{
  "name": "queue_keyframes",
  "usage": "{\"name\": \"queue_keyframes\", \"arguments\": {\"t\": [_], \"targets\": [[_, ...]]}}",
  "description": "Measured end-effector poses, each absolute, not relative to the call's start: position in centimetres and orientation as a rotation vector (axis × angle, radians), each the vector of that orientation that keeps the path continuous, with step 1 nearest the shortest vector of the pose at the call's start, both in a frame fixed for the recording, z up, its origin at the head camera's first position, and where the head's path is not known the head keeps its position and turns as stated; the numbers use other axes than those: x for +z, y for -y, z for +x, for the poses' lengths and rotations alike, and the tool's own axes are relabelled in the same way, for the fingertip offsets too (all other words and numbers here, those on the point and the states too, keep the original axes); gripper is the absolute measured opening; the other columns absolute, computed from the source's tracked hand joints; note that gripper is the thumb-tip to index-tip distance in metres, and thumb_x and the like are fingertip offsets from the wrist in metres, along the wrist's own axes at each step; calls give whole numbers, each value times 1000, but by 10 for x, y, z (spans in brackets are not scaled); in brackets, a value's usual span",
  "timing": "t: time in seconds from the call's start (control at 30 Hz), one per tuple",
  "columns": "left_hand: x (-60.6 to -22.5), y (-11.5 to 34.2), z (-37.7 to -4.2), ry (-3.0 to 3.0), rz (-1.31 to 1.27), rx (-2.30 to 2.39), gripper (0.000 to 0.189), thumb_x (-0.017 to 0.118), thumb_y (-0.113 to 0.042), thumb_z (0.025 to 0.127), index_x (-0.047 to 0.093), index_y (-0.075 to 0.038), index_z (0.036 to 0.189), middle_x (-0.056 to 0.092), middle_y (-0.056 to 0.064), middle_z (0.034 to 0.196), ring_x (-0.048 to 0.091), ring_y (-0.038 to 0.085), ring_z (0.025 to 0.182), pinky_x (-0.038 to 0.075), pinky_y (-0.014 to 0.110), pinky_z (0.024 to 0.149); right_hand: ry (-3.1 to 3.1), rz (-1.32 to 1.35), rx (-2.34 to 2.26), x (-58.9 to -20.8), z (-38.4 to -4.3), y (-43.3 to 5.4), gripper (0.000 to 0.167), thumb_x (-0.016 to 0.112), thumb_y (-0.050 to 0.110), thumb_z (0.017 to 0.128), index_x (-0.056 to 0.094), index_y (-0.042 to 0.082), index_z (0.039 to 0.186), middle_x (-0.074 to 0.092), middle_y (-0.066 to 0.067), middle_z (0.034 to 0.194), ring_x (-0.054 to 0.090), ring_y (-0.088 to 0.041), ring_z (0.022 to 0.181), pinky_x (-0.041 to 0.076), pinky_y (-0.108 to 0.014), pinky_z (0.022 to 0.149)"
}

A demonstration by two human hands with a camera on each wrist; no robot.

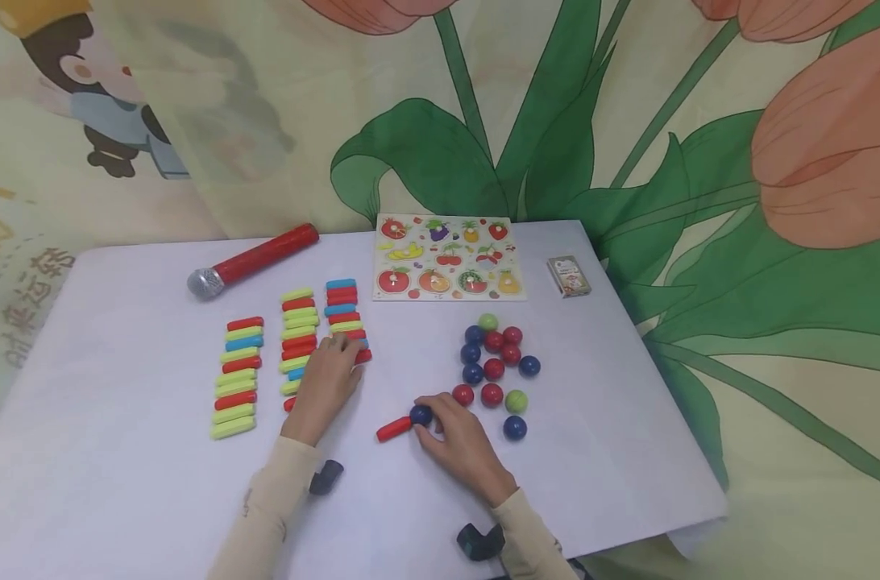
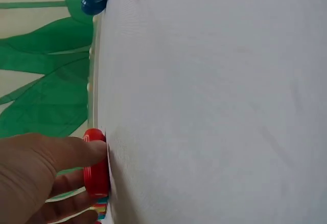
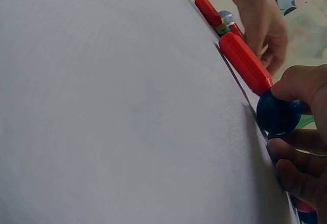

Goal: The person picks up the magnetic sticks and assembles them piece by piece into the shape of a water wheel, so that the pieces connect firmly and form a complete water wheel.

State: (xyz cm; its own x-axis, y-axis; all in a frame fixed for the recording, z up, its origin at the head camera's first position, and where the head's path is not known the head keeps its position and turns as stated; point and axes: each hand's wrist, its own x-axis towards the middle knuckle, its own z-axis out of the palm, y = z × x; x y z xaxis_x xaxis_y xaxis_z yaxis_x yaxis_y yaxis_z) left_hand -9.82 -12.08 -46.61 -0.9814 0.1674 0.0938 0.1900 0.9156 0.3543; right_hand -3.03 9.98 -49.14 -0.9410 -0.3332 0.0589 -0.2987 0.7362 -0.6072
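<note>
My left hand (image 1: 330, 385) pinches a red plastic stick (image 2: 94, 170) at the near end of the right-hand column of coloured sticks, thumb on one side and fingers on the other. With thumb and fingers my right hand (image 1: 460, 441) holds a dark blue ball (image 1: 421, 415) low over the white tabletop. The end of another red stick (image 3: 245, 63) meets this ball, pointing left towards the left hand. Right of the right hand lie several red, blue and green balls (image 1: 492, 395). Part of the middle stick column is hidden behind the left hand.
A left column of red, yellow-green and blue sticks (image 1: 234, 400) lies beyond the left arm. At the back are a red microphone (image 1: 266, 254), a fruit picture board (image 1: 447, 282) and a small card box (image 1: 568, 276). Dark wrist cameras (image 1: 480, 542) stick out beside both forearms.
</note>
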Motion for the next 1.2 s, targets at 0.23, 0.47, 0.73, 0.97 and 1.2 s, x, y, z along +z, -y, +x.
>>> {"name": "queue_keyframes", "arguments": {"t": [0.23,0.47,0.73,0.97,1.2], "targets": [[-468,126,-89,3058,-296,-680,48,78,-11,80,60,-5,124,61,14,112,58,30,102,55,43,84,-2856,-488,-1012,-491,-30,-101,44,70,23,87,57,17,128,61,5,106,50,-2,76,47,-15,66],[-466,130,-54,3106,-295,-917,44,80,-18,78,64,-12,118,64,5,108,58,23,101,55,40,82,-2835,-536,-1034,-489,-34,-97,45,68,18,90,55,19,132,60,2,121,57,-5,92,52,-19,80],[-472,126,-29,3033,-308,-1083,41,82,-17,75,66,-15,112,64,-2,103,59,16,96,56,33,80,-2737,-633,-1031,-489,-41,-90,47,66,19,91,53,25,136,59,5,119,59,-8,107,50,-23,90],[-470,120,-29,3011,-319,-1057,38,83,-16,74,67,-16,109,63,-6,95,56,9,86,54,27,74,-2719,-695,-1025,-488,-45,-86,48,65,17,92,52,26,137,60,5,121,60,-10,111,50,-26,93],[-470,122,-29,3001,-291,-1084,39,81,-25,76,66,-18,112,63,-6,98,60,12,90,55,29,78,-2741,-630,-1038,-490,-45,-85,45,63,24,93,52,24,136,60,4,121,59,-6,95,51,-19,81]]}}
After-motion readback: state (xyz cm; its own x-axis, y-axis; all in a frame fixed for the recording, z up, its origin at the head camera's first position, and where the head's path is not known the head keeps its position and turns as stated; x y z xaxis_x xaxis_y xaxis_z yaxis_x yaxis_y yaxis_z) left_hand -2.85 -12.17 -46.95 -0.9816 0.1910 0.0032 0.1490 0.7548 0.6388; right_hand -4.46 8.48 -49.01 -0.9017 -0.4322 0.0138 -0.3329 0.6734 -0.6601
